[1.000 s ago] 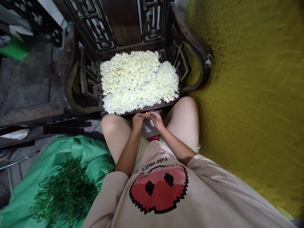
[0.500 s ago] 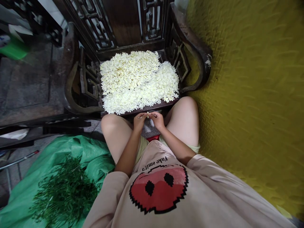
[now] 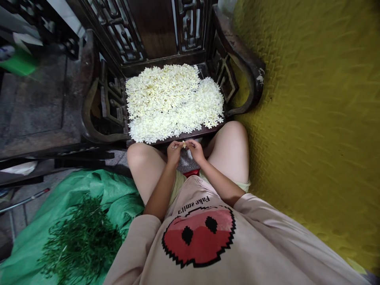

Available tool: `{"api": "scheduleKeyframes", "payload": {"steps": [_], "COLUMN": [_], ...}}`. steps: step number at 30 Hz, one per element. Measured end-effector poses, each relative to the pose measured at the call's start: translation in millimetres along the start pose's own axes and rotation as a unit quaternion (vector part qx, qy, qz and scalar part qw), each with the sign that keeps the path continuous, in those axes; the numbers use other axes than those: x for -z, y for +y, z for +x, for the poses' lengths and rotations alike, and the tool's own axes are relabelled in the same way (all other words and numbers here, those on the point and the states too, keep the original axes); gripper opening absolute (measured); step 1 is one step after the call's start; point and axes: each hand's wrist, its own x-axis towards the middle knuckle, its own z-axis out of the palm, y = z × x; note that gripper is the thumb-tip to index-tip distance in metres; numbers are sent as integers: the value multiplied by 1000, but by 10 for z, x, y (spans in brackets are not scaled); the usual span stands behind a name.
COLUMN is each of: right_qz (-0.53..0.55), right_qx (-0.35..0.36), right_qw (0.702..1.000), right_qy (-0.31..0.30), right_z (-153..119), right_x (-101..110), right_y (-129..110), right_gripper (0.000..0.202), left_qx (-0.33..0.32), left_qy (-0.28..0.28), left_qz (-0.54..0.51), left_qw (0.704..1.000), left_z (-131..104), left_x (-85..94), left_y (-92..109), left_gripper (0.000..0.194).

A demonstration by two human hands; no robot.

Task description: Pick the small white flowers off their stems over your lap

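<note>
A small pale flower is pinched between the fingertips of both hands, just in front of the chair seat's front edge. My left hand has its fingers closed, with a bit of something white showing at them. Beside it, my right hand is closed too, its fingertips touching the flower. Beyond the hands, a thick layer of white and cream flowers covers most of the seat of a dark wooden chair.
Green stems lie in a green plastic sheet at the lower left. A second dark wooden seat with a green box stands at the left. A yellow textured surface rises along the right.
The flower between my fingertips has turned and shows its petals more, a touch lower. Both hands stay almost in place.
</note>
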Motion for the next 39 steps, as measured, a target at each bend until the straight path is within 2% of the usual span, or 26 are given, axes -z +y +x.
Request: {"api": "scheduleKeyframes", "payload": {"steps": [7,13,19,25,30,33,39], "right_qz": [-20,-67,-103,-121,-148,-134,-59], "right_qx": [-4,11,36,60,81,58,-5], "right_qw": [1000,998,993,990,984,989,998], "right_qy": [7,14,50,43,48,36,1], "right_z": [4,-2,-14,-17,-12,-3,5], "right_x": [-6,8,29,41,45,44,17], "right_y": [-17,-29,-20,-36,-26,-31,-58], "right_gripper": [28,26,23,21,19,19,24], "left_qx": [-2,34,36,73,92,85,77], "left_qy": [3,4,-44,-51,-62,-56,-8], "left_qz": [-18,-8,-9,-35,-49,-49,-56], "left_qw": [1000,999,998,995,993,994,995], "left_z": [9,-24,-40,-11,-15,-21,19], "left_x": [22,-4,-25,-10,-4,-13,5], "left_y": [-8,22,74,79,54,36,-20], "left_gripper": [18,18,20,33,35,34,34]}}
